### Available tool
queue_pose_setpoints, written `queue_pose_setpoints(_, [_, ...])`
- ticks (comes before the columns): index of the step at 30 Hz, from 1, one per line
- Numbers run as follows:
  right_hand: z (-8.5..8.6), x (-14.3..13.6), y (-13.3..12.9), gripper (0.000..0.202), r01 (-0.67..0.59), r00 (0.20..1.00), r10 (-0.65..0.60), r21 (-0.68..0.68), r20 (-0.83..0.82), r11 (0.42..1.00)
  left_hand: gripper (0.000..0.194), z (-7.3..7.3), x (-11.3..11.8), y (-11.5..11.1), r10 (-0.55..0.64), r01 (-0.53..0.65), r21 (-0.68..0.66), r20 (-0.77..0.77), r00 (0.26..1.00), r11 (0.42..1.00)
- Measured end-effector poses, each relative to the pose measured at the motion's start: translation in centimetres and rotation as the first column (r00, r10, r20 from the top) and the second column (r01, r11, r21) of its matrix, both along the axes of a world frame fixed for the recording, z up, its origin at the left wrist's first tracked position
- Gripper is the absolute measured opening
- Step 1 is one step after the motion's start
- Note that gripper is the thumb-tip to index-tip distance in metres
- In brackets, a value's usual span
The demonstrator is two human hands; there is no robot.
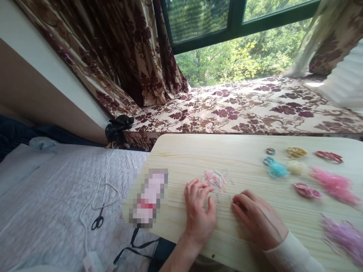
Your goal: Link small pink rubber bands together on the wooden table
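A small loose pile of thin mixed-colour elastic bands, in pink, white and pale blue, lies on the light wooden table. My left hand rests at the near left side of this pile, fingers spread and slightly bent, with nothing visible in them. To the right, my right hand lies low over the tabletop. Its fingers are curled and pressed together, fingertips pointing at the pile; whatever they may pinch is too small or hidden to make out.
Sorted on the right are blue bands, pale yellow bands, pink bands and purple bands. Yellow hair ties, red ties and pink ties lie among them. A blurred-out phone-like object occupies the left edge; scissors lie on the bed.
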State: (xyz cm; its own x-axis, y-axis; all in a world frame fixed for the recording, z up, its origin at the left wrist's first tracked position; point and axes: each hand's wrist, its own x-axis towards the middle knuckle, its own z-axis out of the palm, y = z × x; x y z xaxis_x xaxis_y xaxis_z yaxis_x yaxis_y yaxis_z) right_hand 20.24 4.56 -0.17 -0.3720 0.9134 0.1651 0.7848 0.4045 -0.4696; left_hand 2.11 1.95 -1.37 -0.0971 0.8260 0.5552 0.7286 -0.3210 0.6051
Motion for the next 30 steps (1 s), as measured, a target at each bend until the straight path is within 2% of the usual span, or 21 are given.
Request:
queue_pose_setpoints(9, [0.0, -0.6, 0.1, 0.026, 0.031, 0.996, -0.030, -0.012, 0.083, 0.999, 0.031, -0.2, -0.1, -0.1, -0.012, 0.012, -0.009, 0.006, 1.000, 1.000])
queue_pose_setpoints(17, [0.6, -1.2, 0.0, 0.029, 0.032, 0.972, -0.049, 0.077, 0.229, 0.997, 0.027, -0.4, -0.3, -0.2, -0.044, 0.044, -0.027, 0.007, 0.999, 0.999])
queue_pose_setpoints(19, [1.2, 0.0, -0.4, 0.028, 0.023, 0.973, -0.044, 0.095, 0.227, 0.995, 0.027, -0.5, -0.4, -0.2, -0.048, 0.049, -0.028, 0.007, 0.999, 0.998])
queue_pose_setpoints(22, [2.8, 3.9, -0.2, 0.028, 0.037, 0.980, -0.063, 0.141, 0.189, 0.989, 0.026, -0.6, -0.4, -0.2, -0.053, 0.053, -0.028, 0.018, 0.998, 0.998])
queue_pose_setpoints(24, [4.1, 6.9, 1.0, 0.029, 0.110, 0.972, -0.137, 0.145, 0.191, 0.983, 0.026, -0.6, -0.4, -0.1, -0.057, 0.058, -0.027, 0.024, 0.998, 0.998])
queue_pose_setpoints(26, [5.0, 9.2, 3.0, 0.023, 0.255, 0.929, -0.268, 0.084, 0.256, 0.963, 0.026, -0.6, -0.4, -0.2, -0.059, 0.059, -0.030, 0.028, 0.998, 0.998])
queue_pose_setpoints(28, [5.5, 10.1, 5.3, 0.020, 0.408, 0.852, -0.380, -0.002, 0.361, 0.913, 0.026, -0.6, -0.4, -0.2, -0.059, 0.060, -0.036, 0.027, 0.998, 0.998])
queue_pose_setpoints(30, [5.6, 10.1, 7.2, 0.019, 0.485, 0.804, -0.416, -0.062, 0.424, 0.872, 0.026, -0.6, -0.5, -0.3, -0.060, 0.061, -0.038, 0.025, 0.998, 0.997])
